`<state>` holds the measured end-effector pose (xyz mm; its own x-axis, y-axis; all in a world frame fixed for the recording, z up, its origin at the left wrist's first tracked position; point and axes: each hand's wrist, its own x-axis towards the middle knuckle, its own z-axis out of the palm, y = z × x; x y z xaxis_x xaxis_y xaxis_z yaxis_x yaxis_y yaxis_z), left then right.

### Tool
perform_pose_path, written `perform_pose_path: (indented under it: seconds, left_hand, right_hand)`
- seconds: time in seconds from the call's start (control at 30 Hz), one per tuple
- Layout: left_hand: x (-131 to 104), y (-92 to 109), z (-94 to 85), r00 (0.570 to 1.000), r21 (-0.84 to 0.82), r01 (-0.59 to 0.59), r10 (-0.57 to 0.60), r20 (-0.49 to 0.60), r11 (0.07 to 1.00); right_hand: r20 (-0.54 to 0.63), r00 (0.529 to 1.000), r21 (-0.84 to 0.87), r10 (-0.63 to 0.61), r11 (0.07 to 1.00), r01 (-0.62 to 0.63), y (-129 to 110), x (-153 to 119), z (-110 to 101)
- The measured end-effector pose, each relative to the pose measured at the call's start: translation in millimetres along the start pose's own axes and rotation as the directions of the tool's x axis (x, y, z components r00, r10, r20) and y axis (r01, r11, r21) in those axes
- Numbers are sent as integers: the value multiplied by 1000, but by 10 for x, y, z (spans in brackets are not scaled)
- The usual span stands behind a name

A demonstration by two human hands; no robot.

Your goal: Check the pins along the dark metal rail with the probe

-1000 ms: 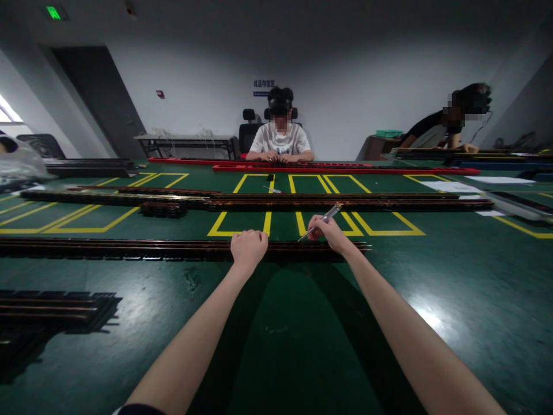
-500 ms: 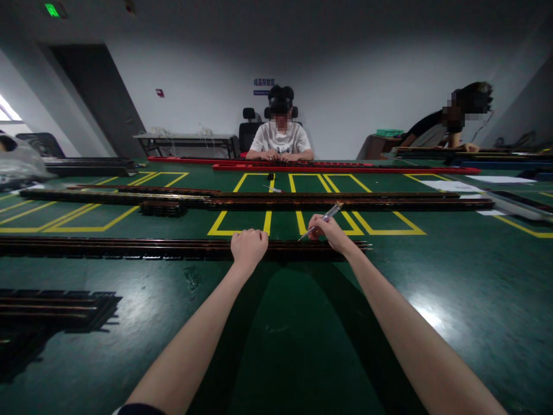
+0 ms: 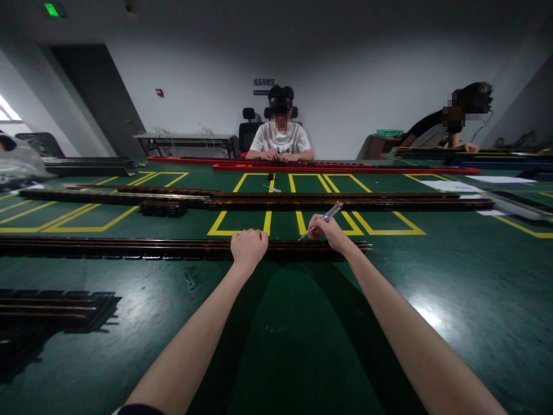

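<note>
A long bundle of dark strips (image 3: 173, 248) lies across the table in front of me, with thin copper-coloured lines along it. My left hand (image 3: 249, 245) is closed over the bundle near its right part, knuckles up, its fingertips hidden behind the hand. Further right, my right hand (image 3: 326, 229) grips a slim silver pen-like tool (image 3: 330, 212). The tool slants, its thin pointed tip down at the bundle's far edge and its thicker end up to the right. I cannot tell whether the tip touches a strip.
Beyond lies another long stack of dark strips (image 3: 345, 200), with a short bundle (image 3: 161, 208) beside it. More strips (image 3: 52, 311) lie near left. Yellow tape (image 3: 389, 231) marks the green table. Across it, a person (image 3: 280, 135) sits behind red rails (image 3: 328, 168); another person (image 3: 432, 124) leans in at right.
</note>
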<state>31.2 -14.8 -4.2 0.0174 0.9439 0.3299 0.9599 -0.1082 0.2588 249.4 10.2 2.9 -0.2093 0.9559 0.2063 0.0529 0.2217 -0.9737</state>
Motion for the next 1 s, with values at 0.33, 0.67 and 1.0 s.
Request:
perform_pose_path:
  seconds: [0.33, 0.67, 1.0]
  left_hand:
    - [8, -1, 13, 1000, 45, -3, 3, -11, 999]
    - [14, -16, 34, 1000, 51, -4, 5, -26, 999]
    - [8, -15, 22, 1000, 13, 0, 0, -4, 1000]
  right_hand:
    - [-16, 1000, 2, 2, 1000, -2, 15, 18, 9]
    - [-10, 1000, 1, 6, 1000, -6, 16, 19, -1]
    - [-5, 1000, -9, 2, 1000, -2, 20, 12, -7]
